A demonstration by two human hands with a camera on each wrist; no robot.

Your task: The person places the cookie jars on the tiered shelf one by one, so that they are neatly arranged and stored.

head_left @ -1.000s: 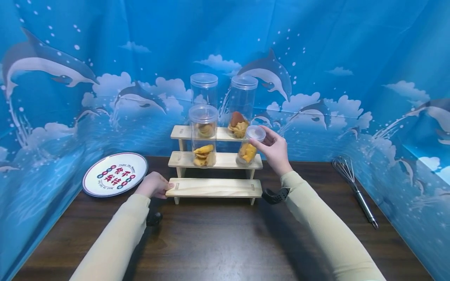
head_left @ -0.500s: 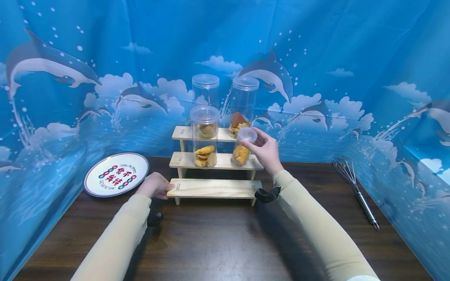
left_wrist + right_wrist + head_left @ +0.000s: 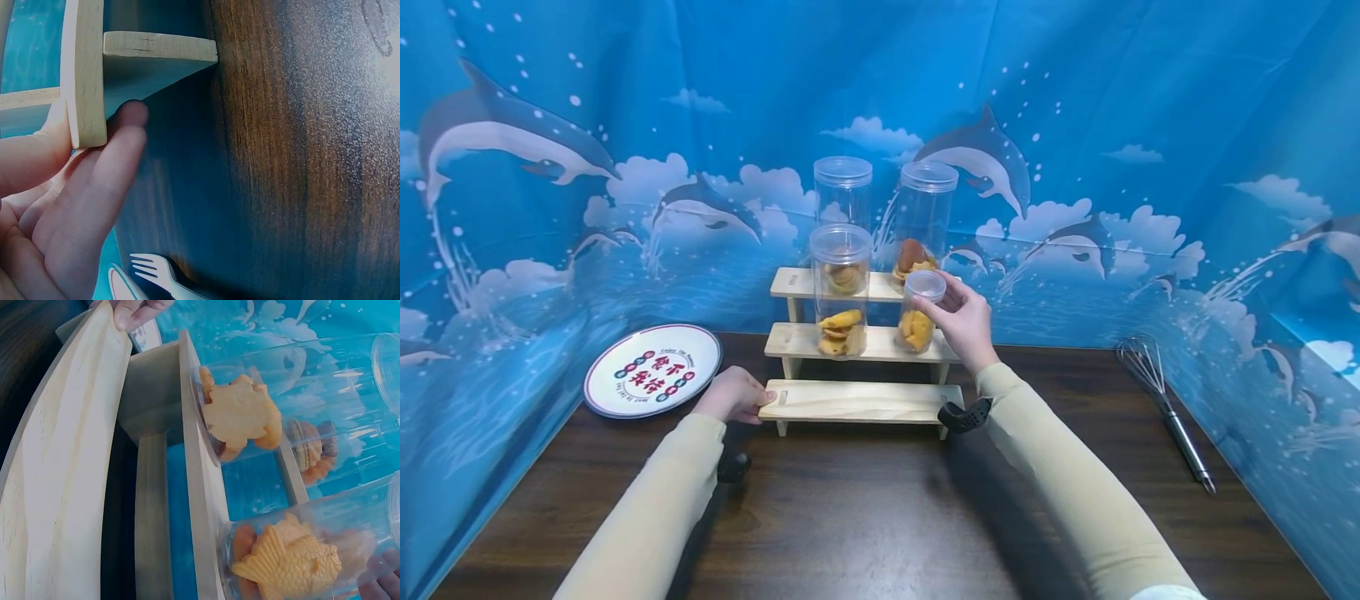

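Observation:
A three-tier wooden display stand [image 3: 865, 402] stands on the dark table. My left hand [image 3: 730, 396] grips the left end of its lowest shelf; in the left wrist view the thumb lies on one face of the board [image 3: 87, 81], the fingers behind the other. On the right of the middle shelf a short clear jar [image 3: 916, 329] stands upright, and my right hand [image 3: 964, 321] holds it near the lid from the right. Fish-shaped cookies [image 3: 290, 559] show inside it in the right wrist view. Left of it, apart, stands a taller jar of cookies [image 3: 841, 321].
Two tall jars stand on the top shelf, left [image 3: 842, 196] and right [image 3: 927, 212], with cookies in them. A round plate [image 3: 651, 371] with red lettering lies at left. At right lies a whisk [image 3: 1172, 417]. A white fork [image 3: 153, 272] shows in the left wrist view.
My right hand has moved left with the short jar, which has gone from tilted to upright on the middle shelf. My left hand keeps its grip on the stand.

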